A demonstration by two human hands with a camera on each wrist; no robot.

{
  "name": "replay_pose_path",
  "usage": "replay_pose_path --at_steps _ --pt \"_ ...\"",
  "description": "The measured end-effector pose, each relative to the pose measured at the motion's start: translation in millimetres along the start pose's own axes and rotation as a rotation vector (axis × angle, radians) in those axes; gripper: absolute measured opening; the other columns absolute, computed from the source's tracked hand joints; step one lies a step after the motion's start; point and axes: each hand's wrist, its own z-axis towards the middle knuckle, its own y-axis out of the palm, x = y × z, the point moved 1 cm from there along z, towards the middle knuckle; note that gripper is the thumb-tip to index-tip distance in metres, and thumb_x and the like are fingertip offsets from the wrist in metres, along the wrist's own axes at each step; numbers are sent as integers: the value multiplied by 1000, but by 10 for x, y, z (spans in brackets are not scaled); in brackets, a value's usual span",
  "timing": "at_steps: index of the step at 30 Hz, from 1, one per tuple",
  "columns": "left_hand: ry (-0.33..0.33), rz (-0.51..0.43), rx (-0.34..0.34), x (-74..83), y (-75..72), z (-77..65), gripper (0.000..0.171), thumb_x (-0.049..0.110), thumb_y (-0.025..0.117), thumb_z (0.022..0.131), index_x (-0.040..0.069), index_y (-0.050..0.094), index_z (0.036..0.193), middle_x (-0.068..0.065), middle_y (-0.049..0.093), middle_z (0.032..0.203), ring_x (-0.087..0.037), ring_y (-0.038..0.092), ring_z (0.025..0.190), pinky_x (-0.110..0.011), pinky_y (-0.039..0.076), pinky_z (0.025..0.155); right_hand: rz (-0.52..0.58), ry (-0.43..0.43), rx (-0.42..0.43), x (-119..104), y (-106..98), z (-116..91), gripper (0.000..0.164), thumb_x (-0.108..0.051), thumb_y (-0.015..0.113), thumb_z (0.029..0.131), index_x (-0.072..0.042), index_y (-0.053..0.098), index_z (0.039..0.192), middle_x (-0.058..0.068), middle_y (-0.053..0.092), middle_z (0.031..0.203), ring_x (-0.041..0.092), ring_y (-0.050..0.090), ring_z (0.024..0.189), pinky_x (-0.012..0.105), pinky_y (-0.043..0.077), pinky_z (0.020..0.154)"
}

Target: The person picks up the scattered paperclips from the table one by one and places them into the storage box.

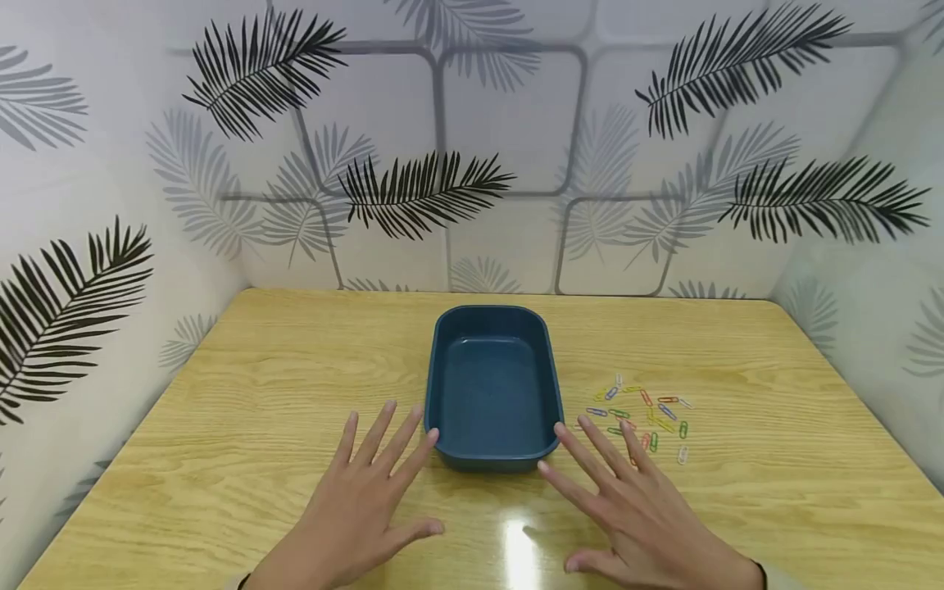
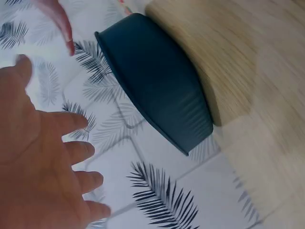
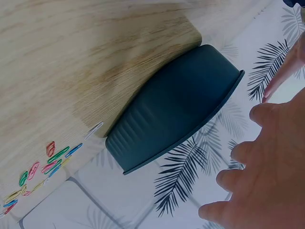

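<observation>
A dark blue rectangular tub with rounded corners stands on the wooden table, with nothing inside. My left hand, fingers spread and straight, hovers at its near left corner. Opposite it, my right hand is spread the same way by the near right corner. Neither hand holds anything. Several coloured paper clips lie scattered to the right of the tub, partly hidden by the right fingers. In the left wrist view the tub's side shows apart from the left palm; the right wrist view shows a gap too.
The light wooden table reaches back to a wall covering printed with dark and grey leaves. This covering also rises at the left and right sides. A bright light reflection lies on the tabletop between the hands.
</observation>
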Motion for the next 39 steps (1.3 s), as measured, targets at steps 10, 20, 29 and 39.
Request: replay_pose_path --at_steps 10,20,29,39 --pt "-542 -1165 -168 -69 114 290 71 36 38 106 4 -3 154 -16 -3 160 -36 -2 144 -58 5 113 8 13 10 6 63 -12 77 -68 17 96 -14 42 146 22 30 152 40 26 138 52 2 116" --pt "-855 -1647 16 -195 452 430 82 27 47 102 -5 -12 150 -26 2 157 -38 4 144 -51 14 116 74 53 -20 18 70 31 69 -61 30 99 -13 40 148 25 28 152 42 23 139 38 0 118" --pt "-893 -1776 141 -275 516 453 77 14 46 101 -10 -10 148 -28 -4 156 -38 4 144 -47 18 116 220 187 -148 147 16 110 70 -40 57 97 -13 28 154 23 18 156 39 23 140 44 20 116" --pt "-820 -1775 106 -221 543 475 73 15 50 99 -15 4 148 -30 11 154 -38 16 142 -45 21 115 480 590 -91 716 -140 129 54 -28 58 99 -2 42 143 22 40 142 43 42 126 61 42 95"
